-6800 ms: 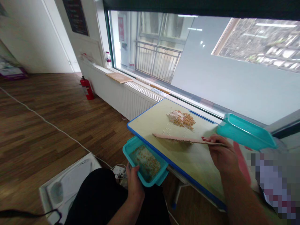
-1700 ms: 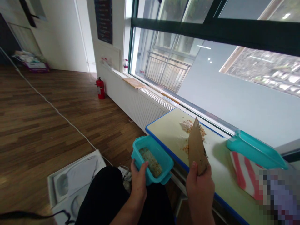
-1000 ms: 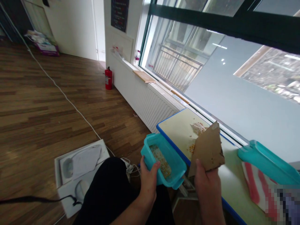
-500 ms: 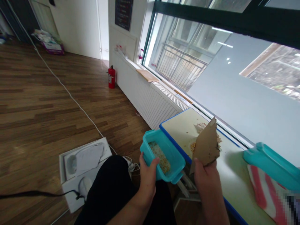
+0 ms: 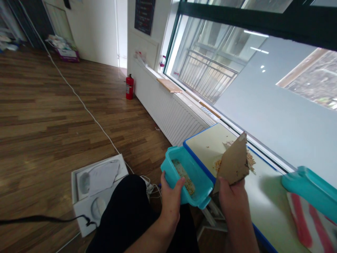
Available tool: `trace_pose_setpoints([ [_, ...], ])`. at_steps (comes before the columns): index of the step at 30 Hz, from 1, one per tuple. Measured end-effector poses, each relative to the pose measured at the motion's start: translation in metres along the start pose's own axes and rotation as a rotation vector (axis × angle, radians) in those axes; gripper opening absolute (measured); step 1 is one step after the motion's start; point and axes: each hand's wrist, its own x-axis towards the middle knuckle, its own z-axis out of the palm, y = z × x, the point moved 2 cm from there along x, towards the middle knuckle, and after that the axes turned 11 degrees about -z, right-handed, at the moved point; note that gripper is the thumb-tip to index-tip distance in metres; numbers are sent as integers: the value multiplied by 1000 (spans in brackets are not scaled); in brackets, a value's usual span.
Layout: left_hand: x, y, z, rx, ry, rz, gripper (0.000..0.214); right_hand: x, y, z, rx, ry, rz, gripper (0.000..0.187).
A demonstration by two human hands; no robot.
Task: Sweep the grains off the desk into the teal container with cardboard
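At L, the person's L hand grips a teal tub, fingers curled round its near side, thumb at the rim. The tub is up against or just beside the blue edge of the surface; can't tell which. Inside, mixed grain, whitish & yellow, covers the bottom, so some is in already. Next, a small yellow heap lies on the surface nr. the edge, partly behind the cardboard, not in the tub yet. R hand has its fingers closed on that brown cardboard, held tilted. Beyond it, a whitish pile & more yellow grain, so a fair amt. looks left. Far R: 2nd teal container, striped cloth.
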Motion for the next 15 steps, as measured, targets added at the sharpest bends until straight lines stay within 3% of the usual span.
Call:
trace_pose_setpoints([
  [15,3,10,0,-30,21,-22,90,8,-24,13,-6,4,32,77],
])
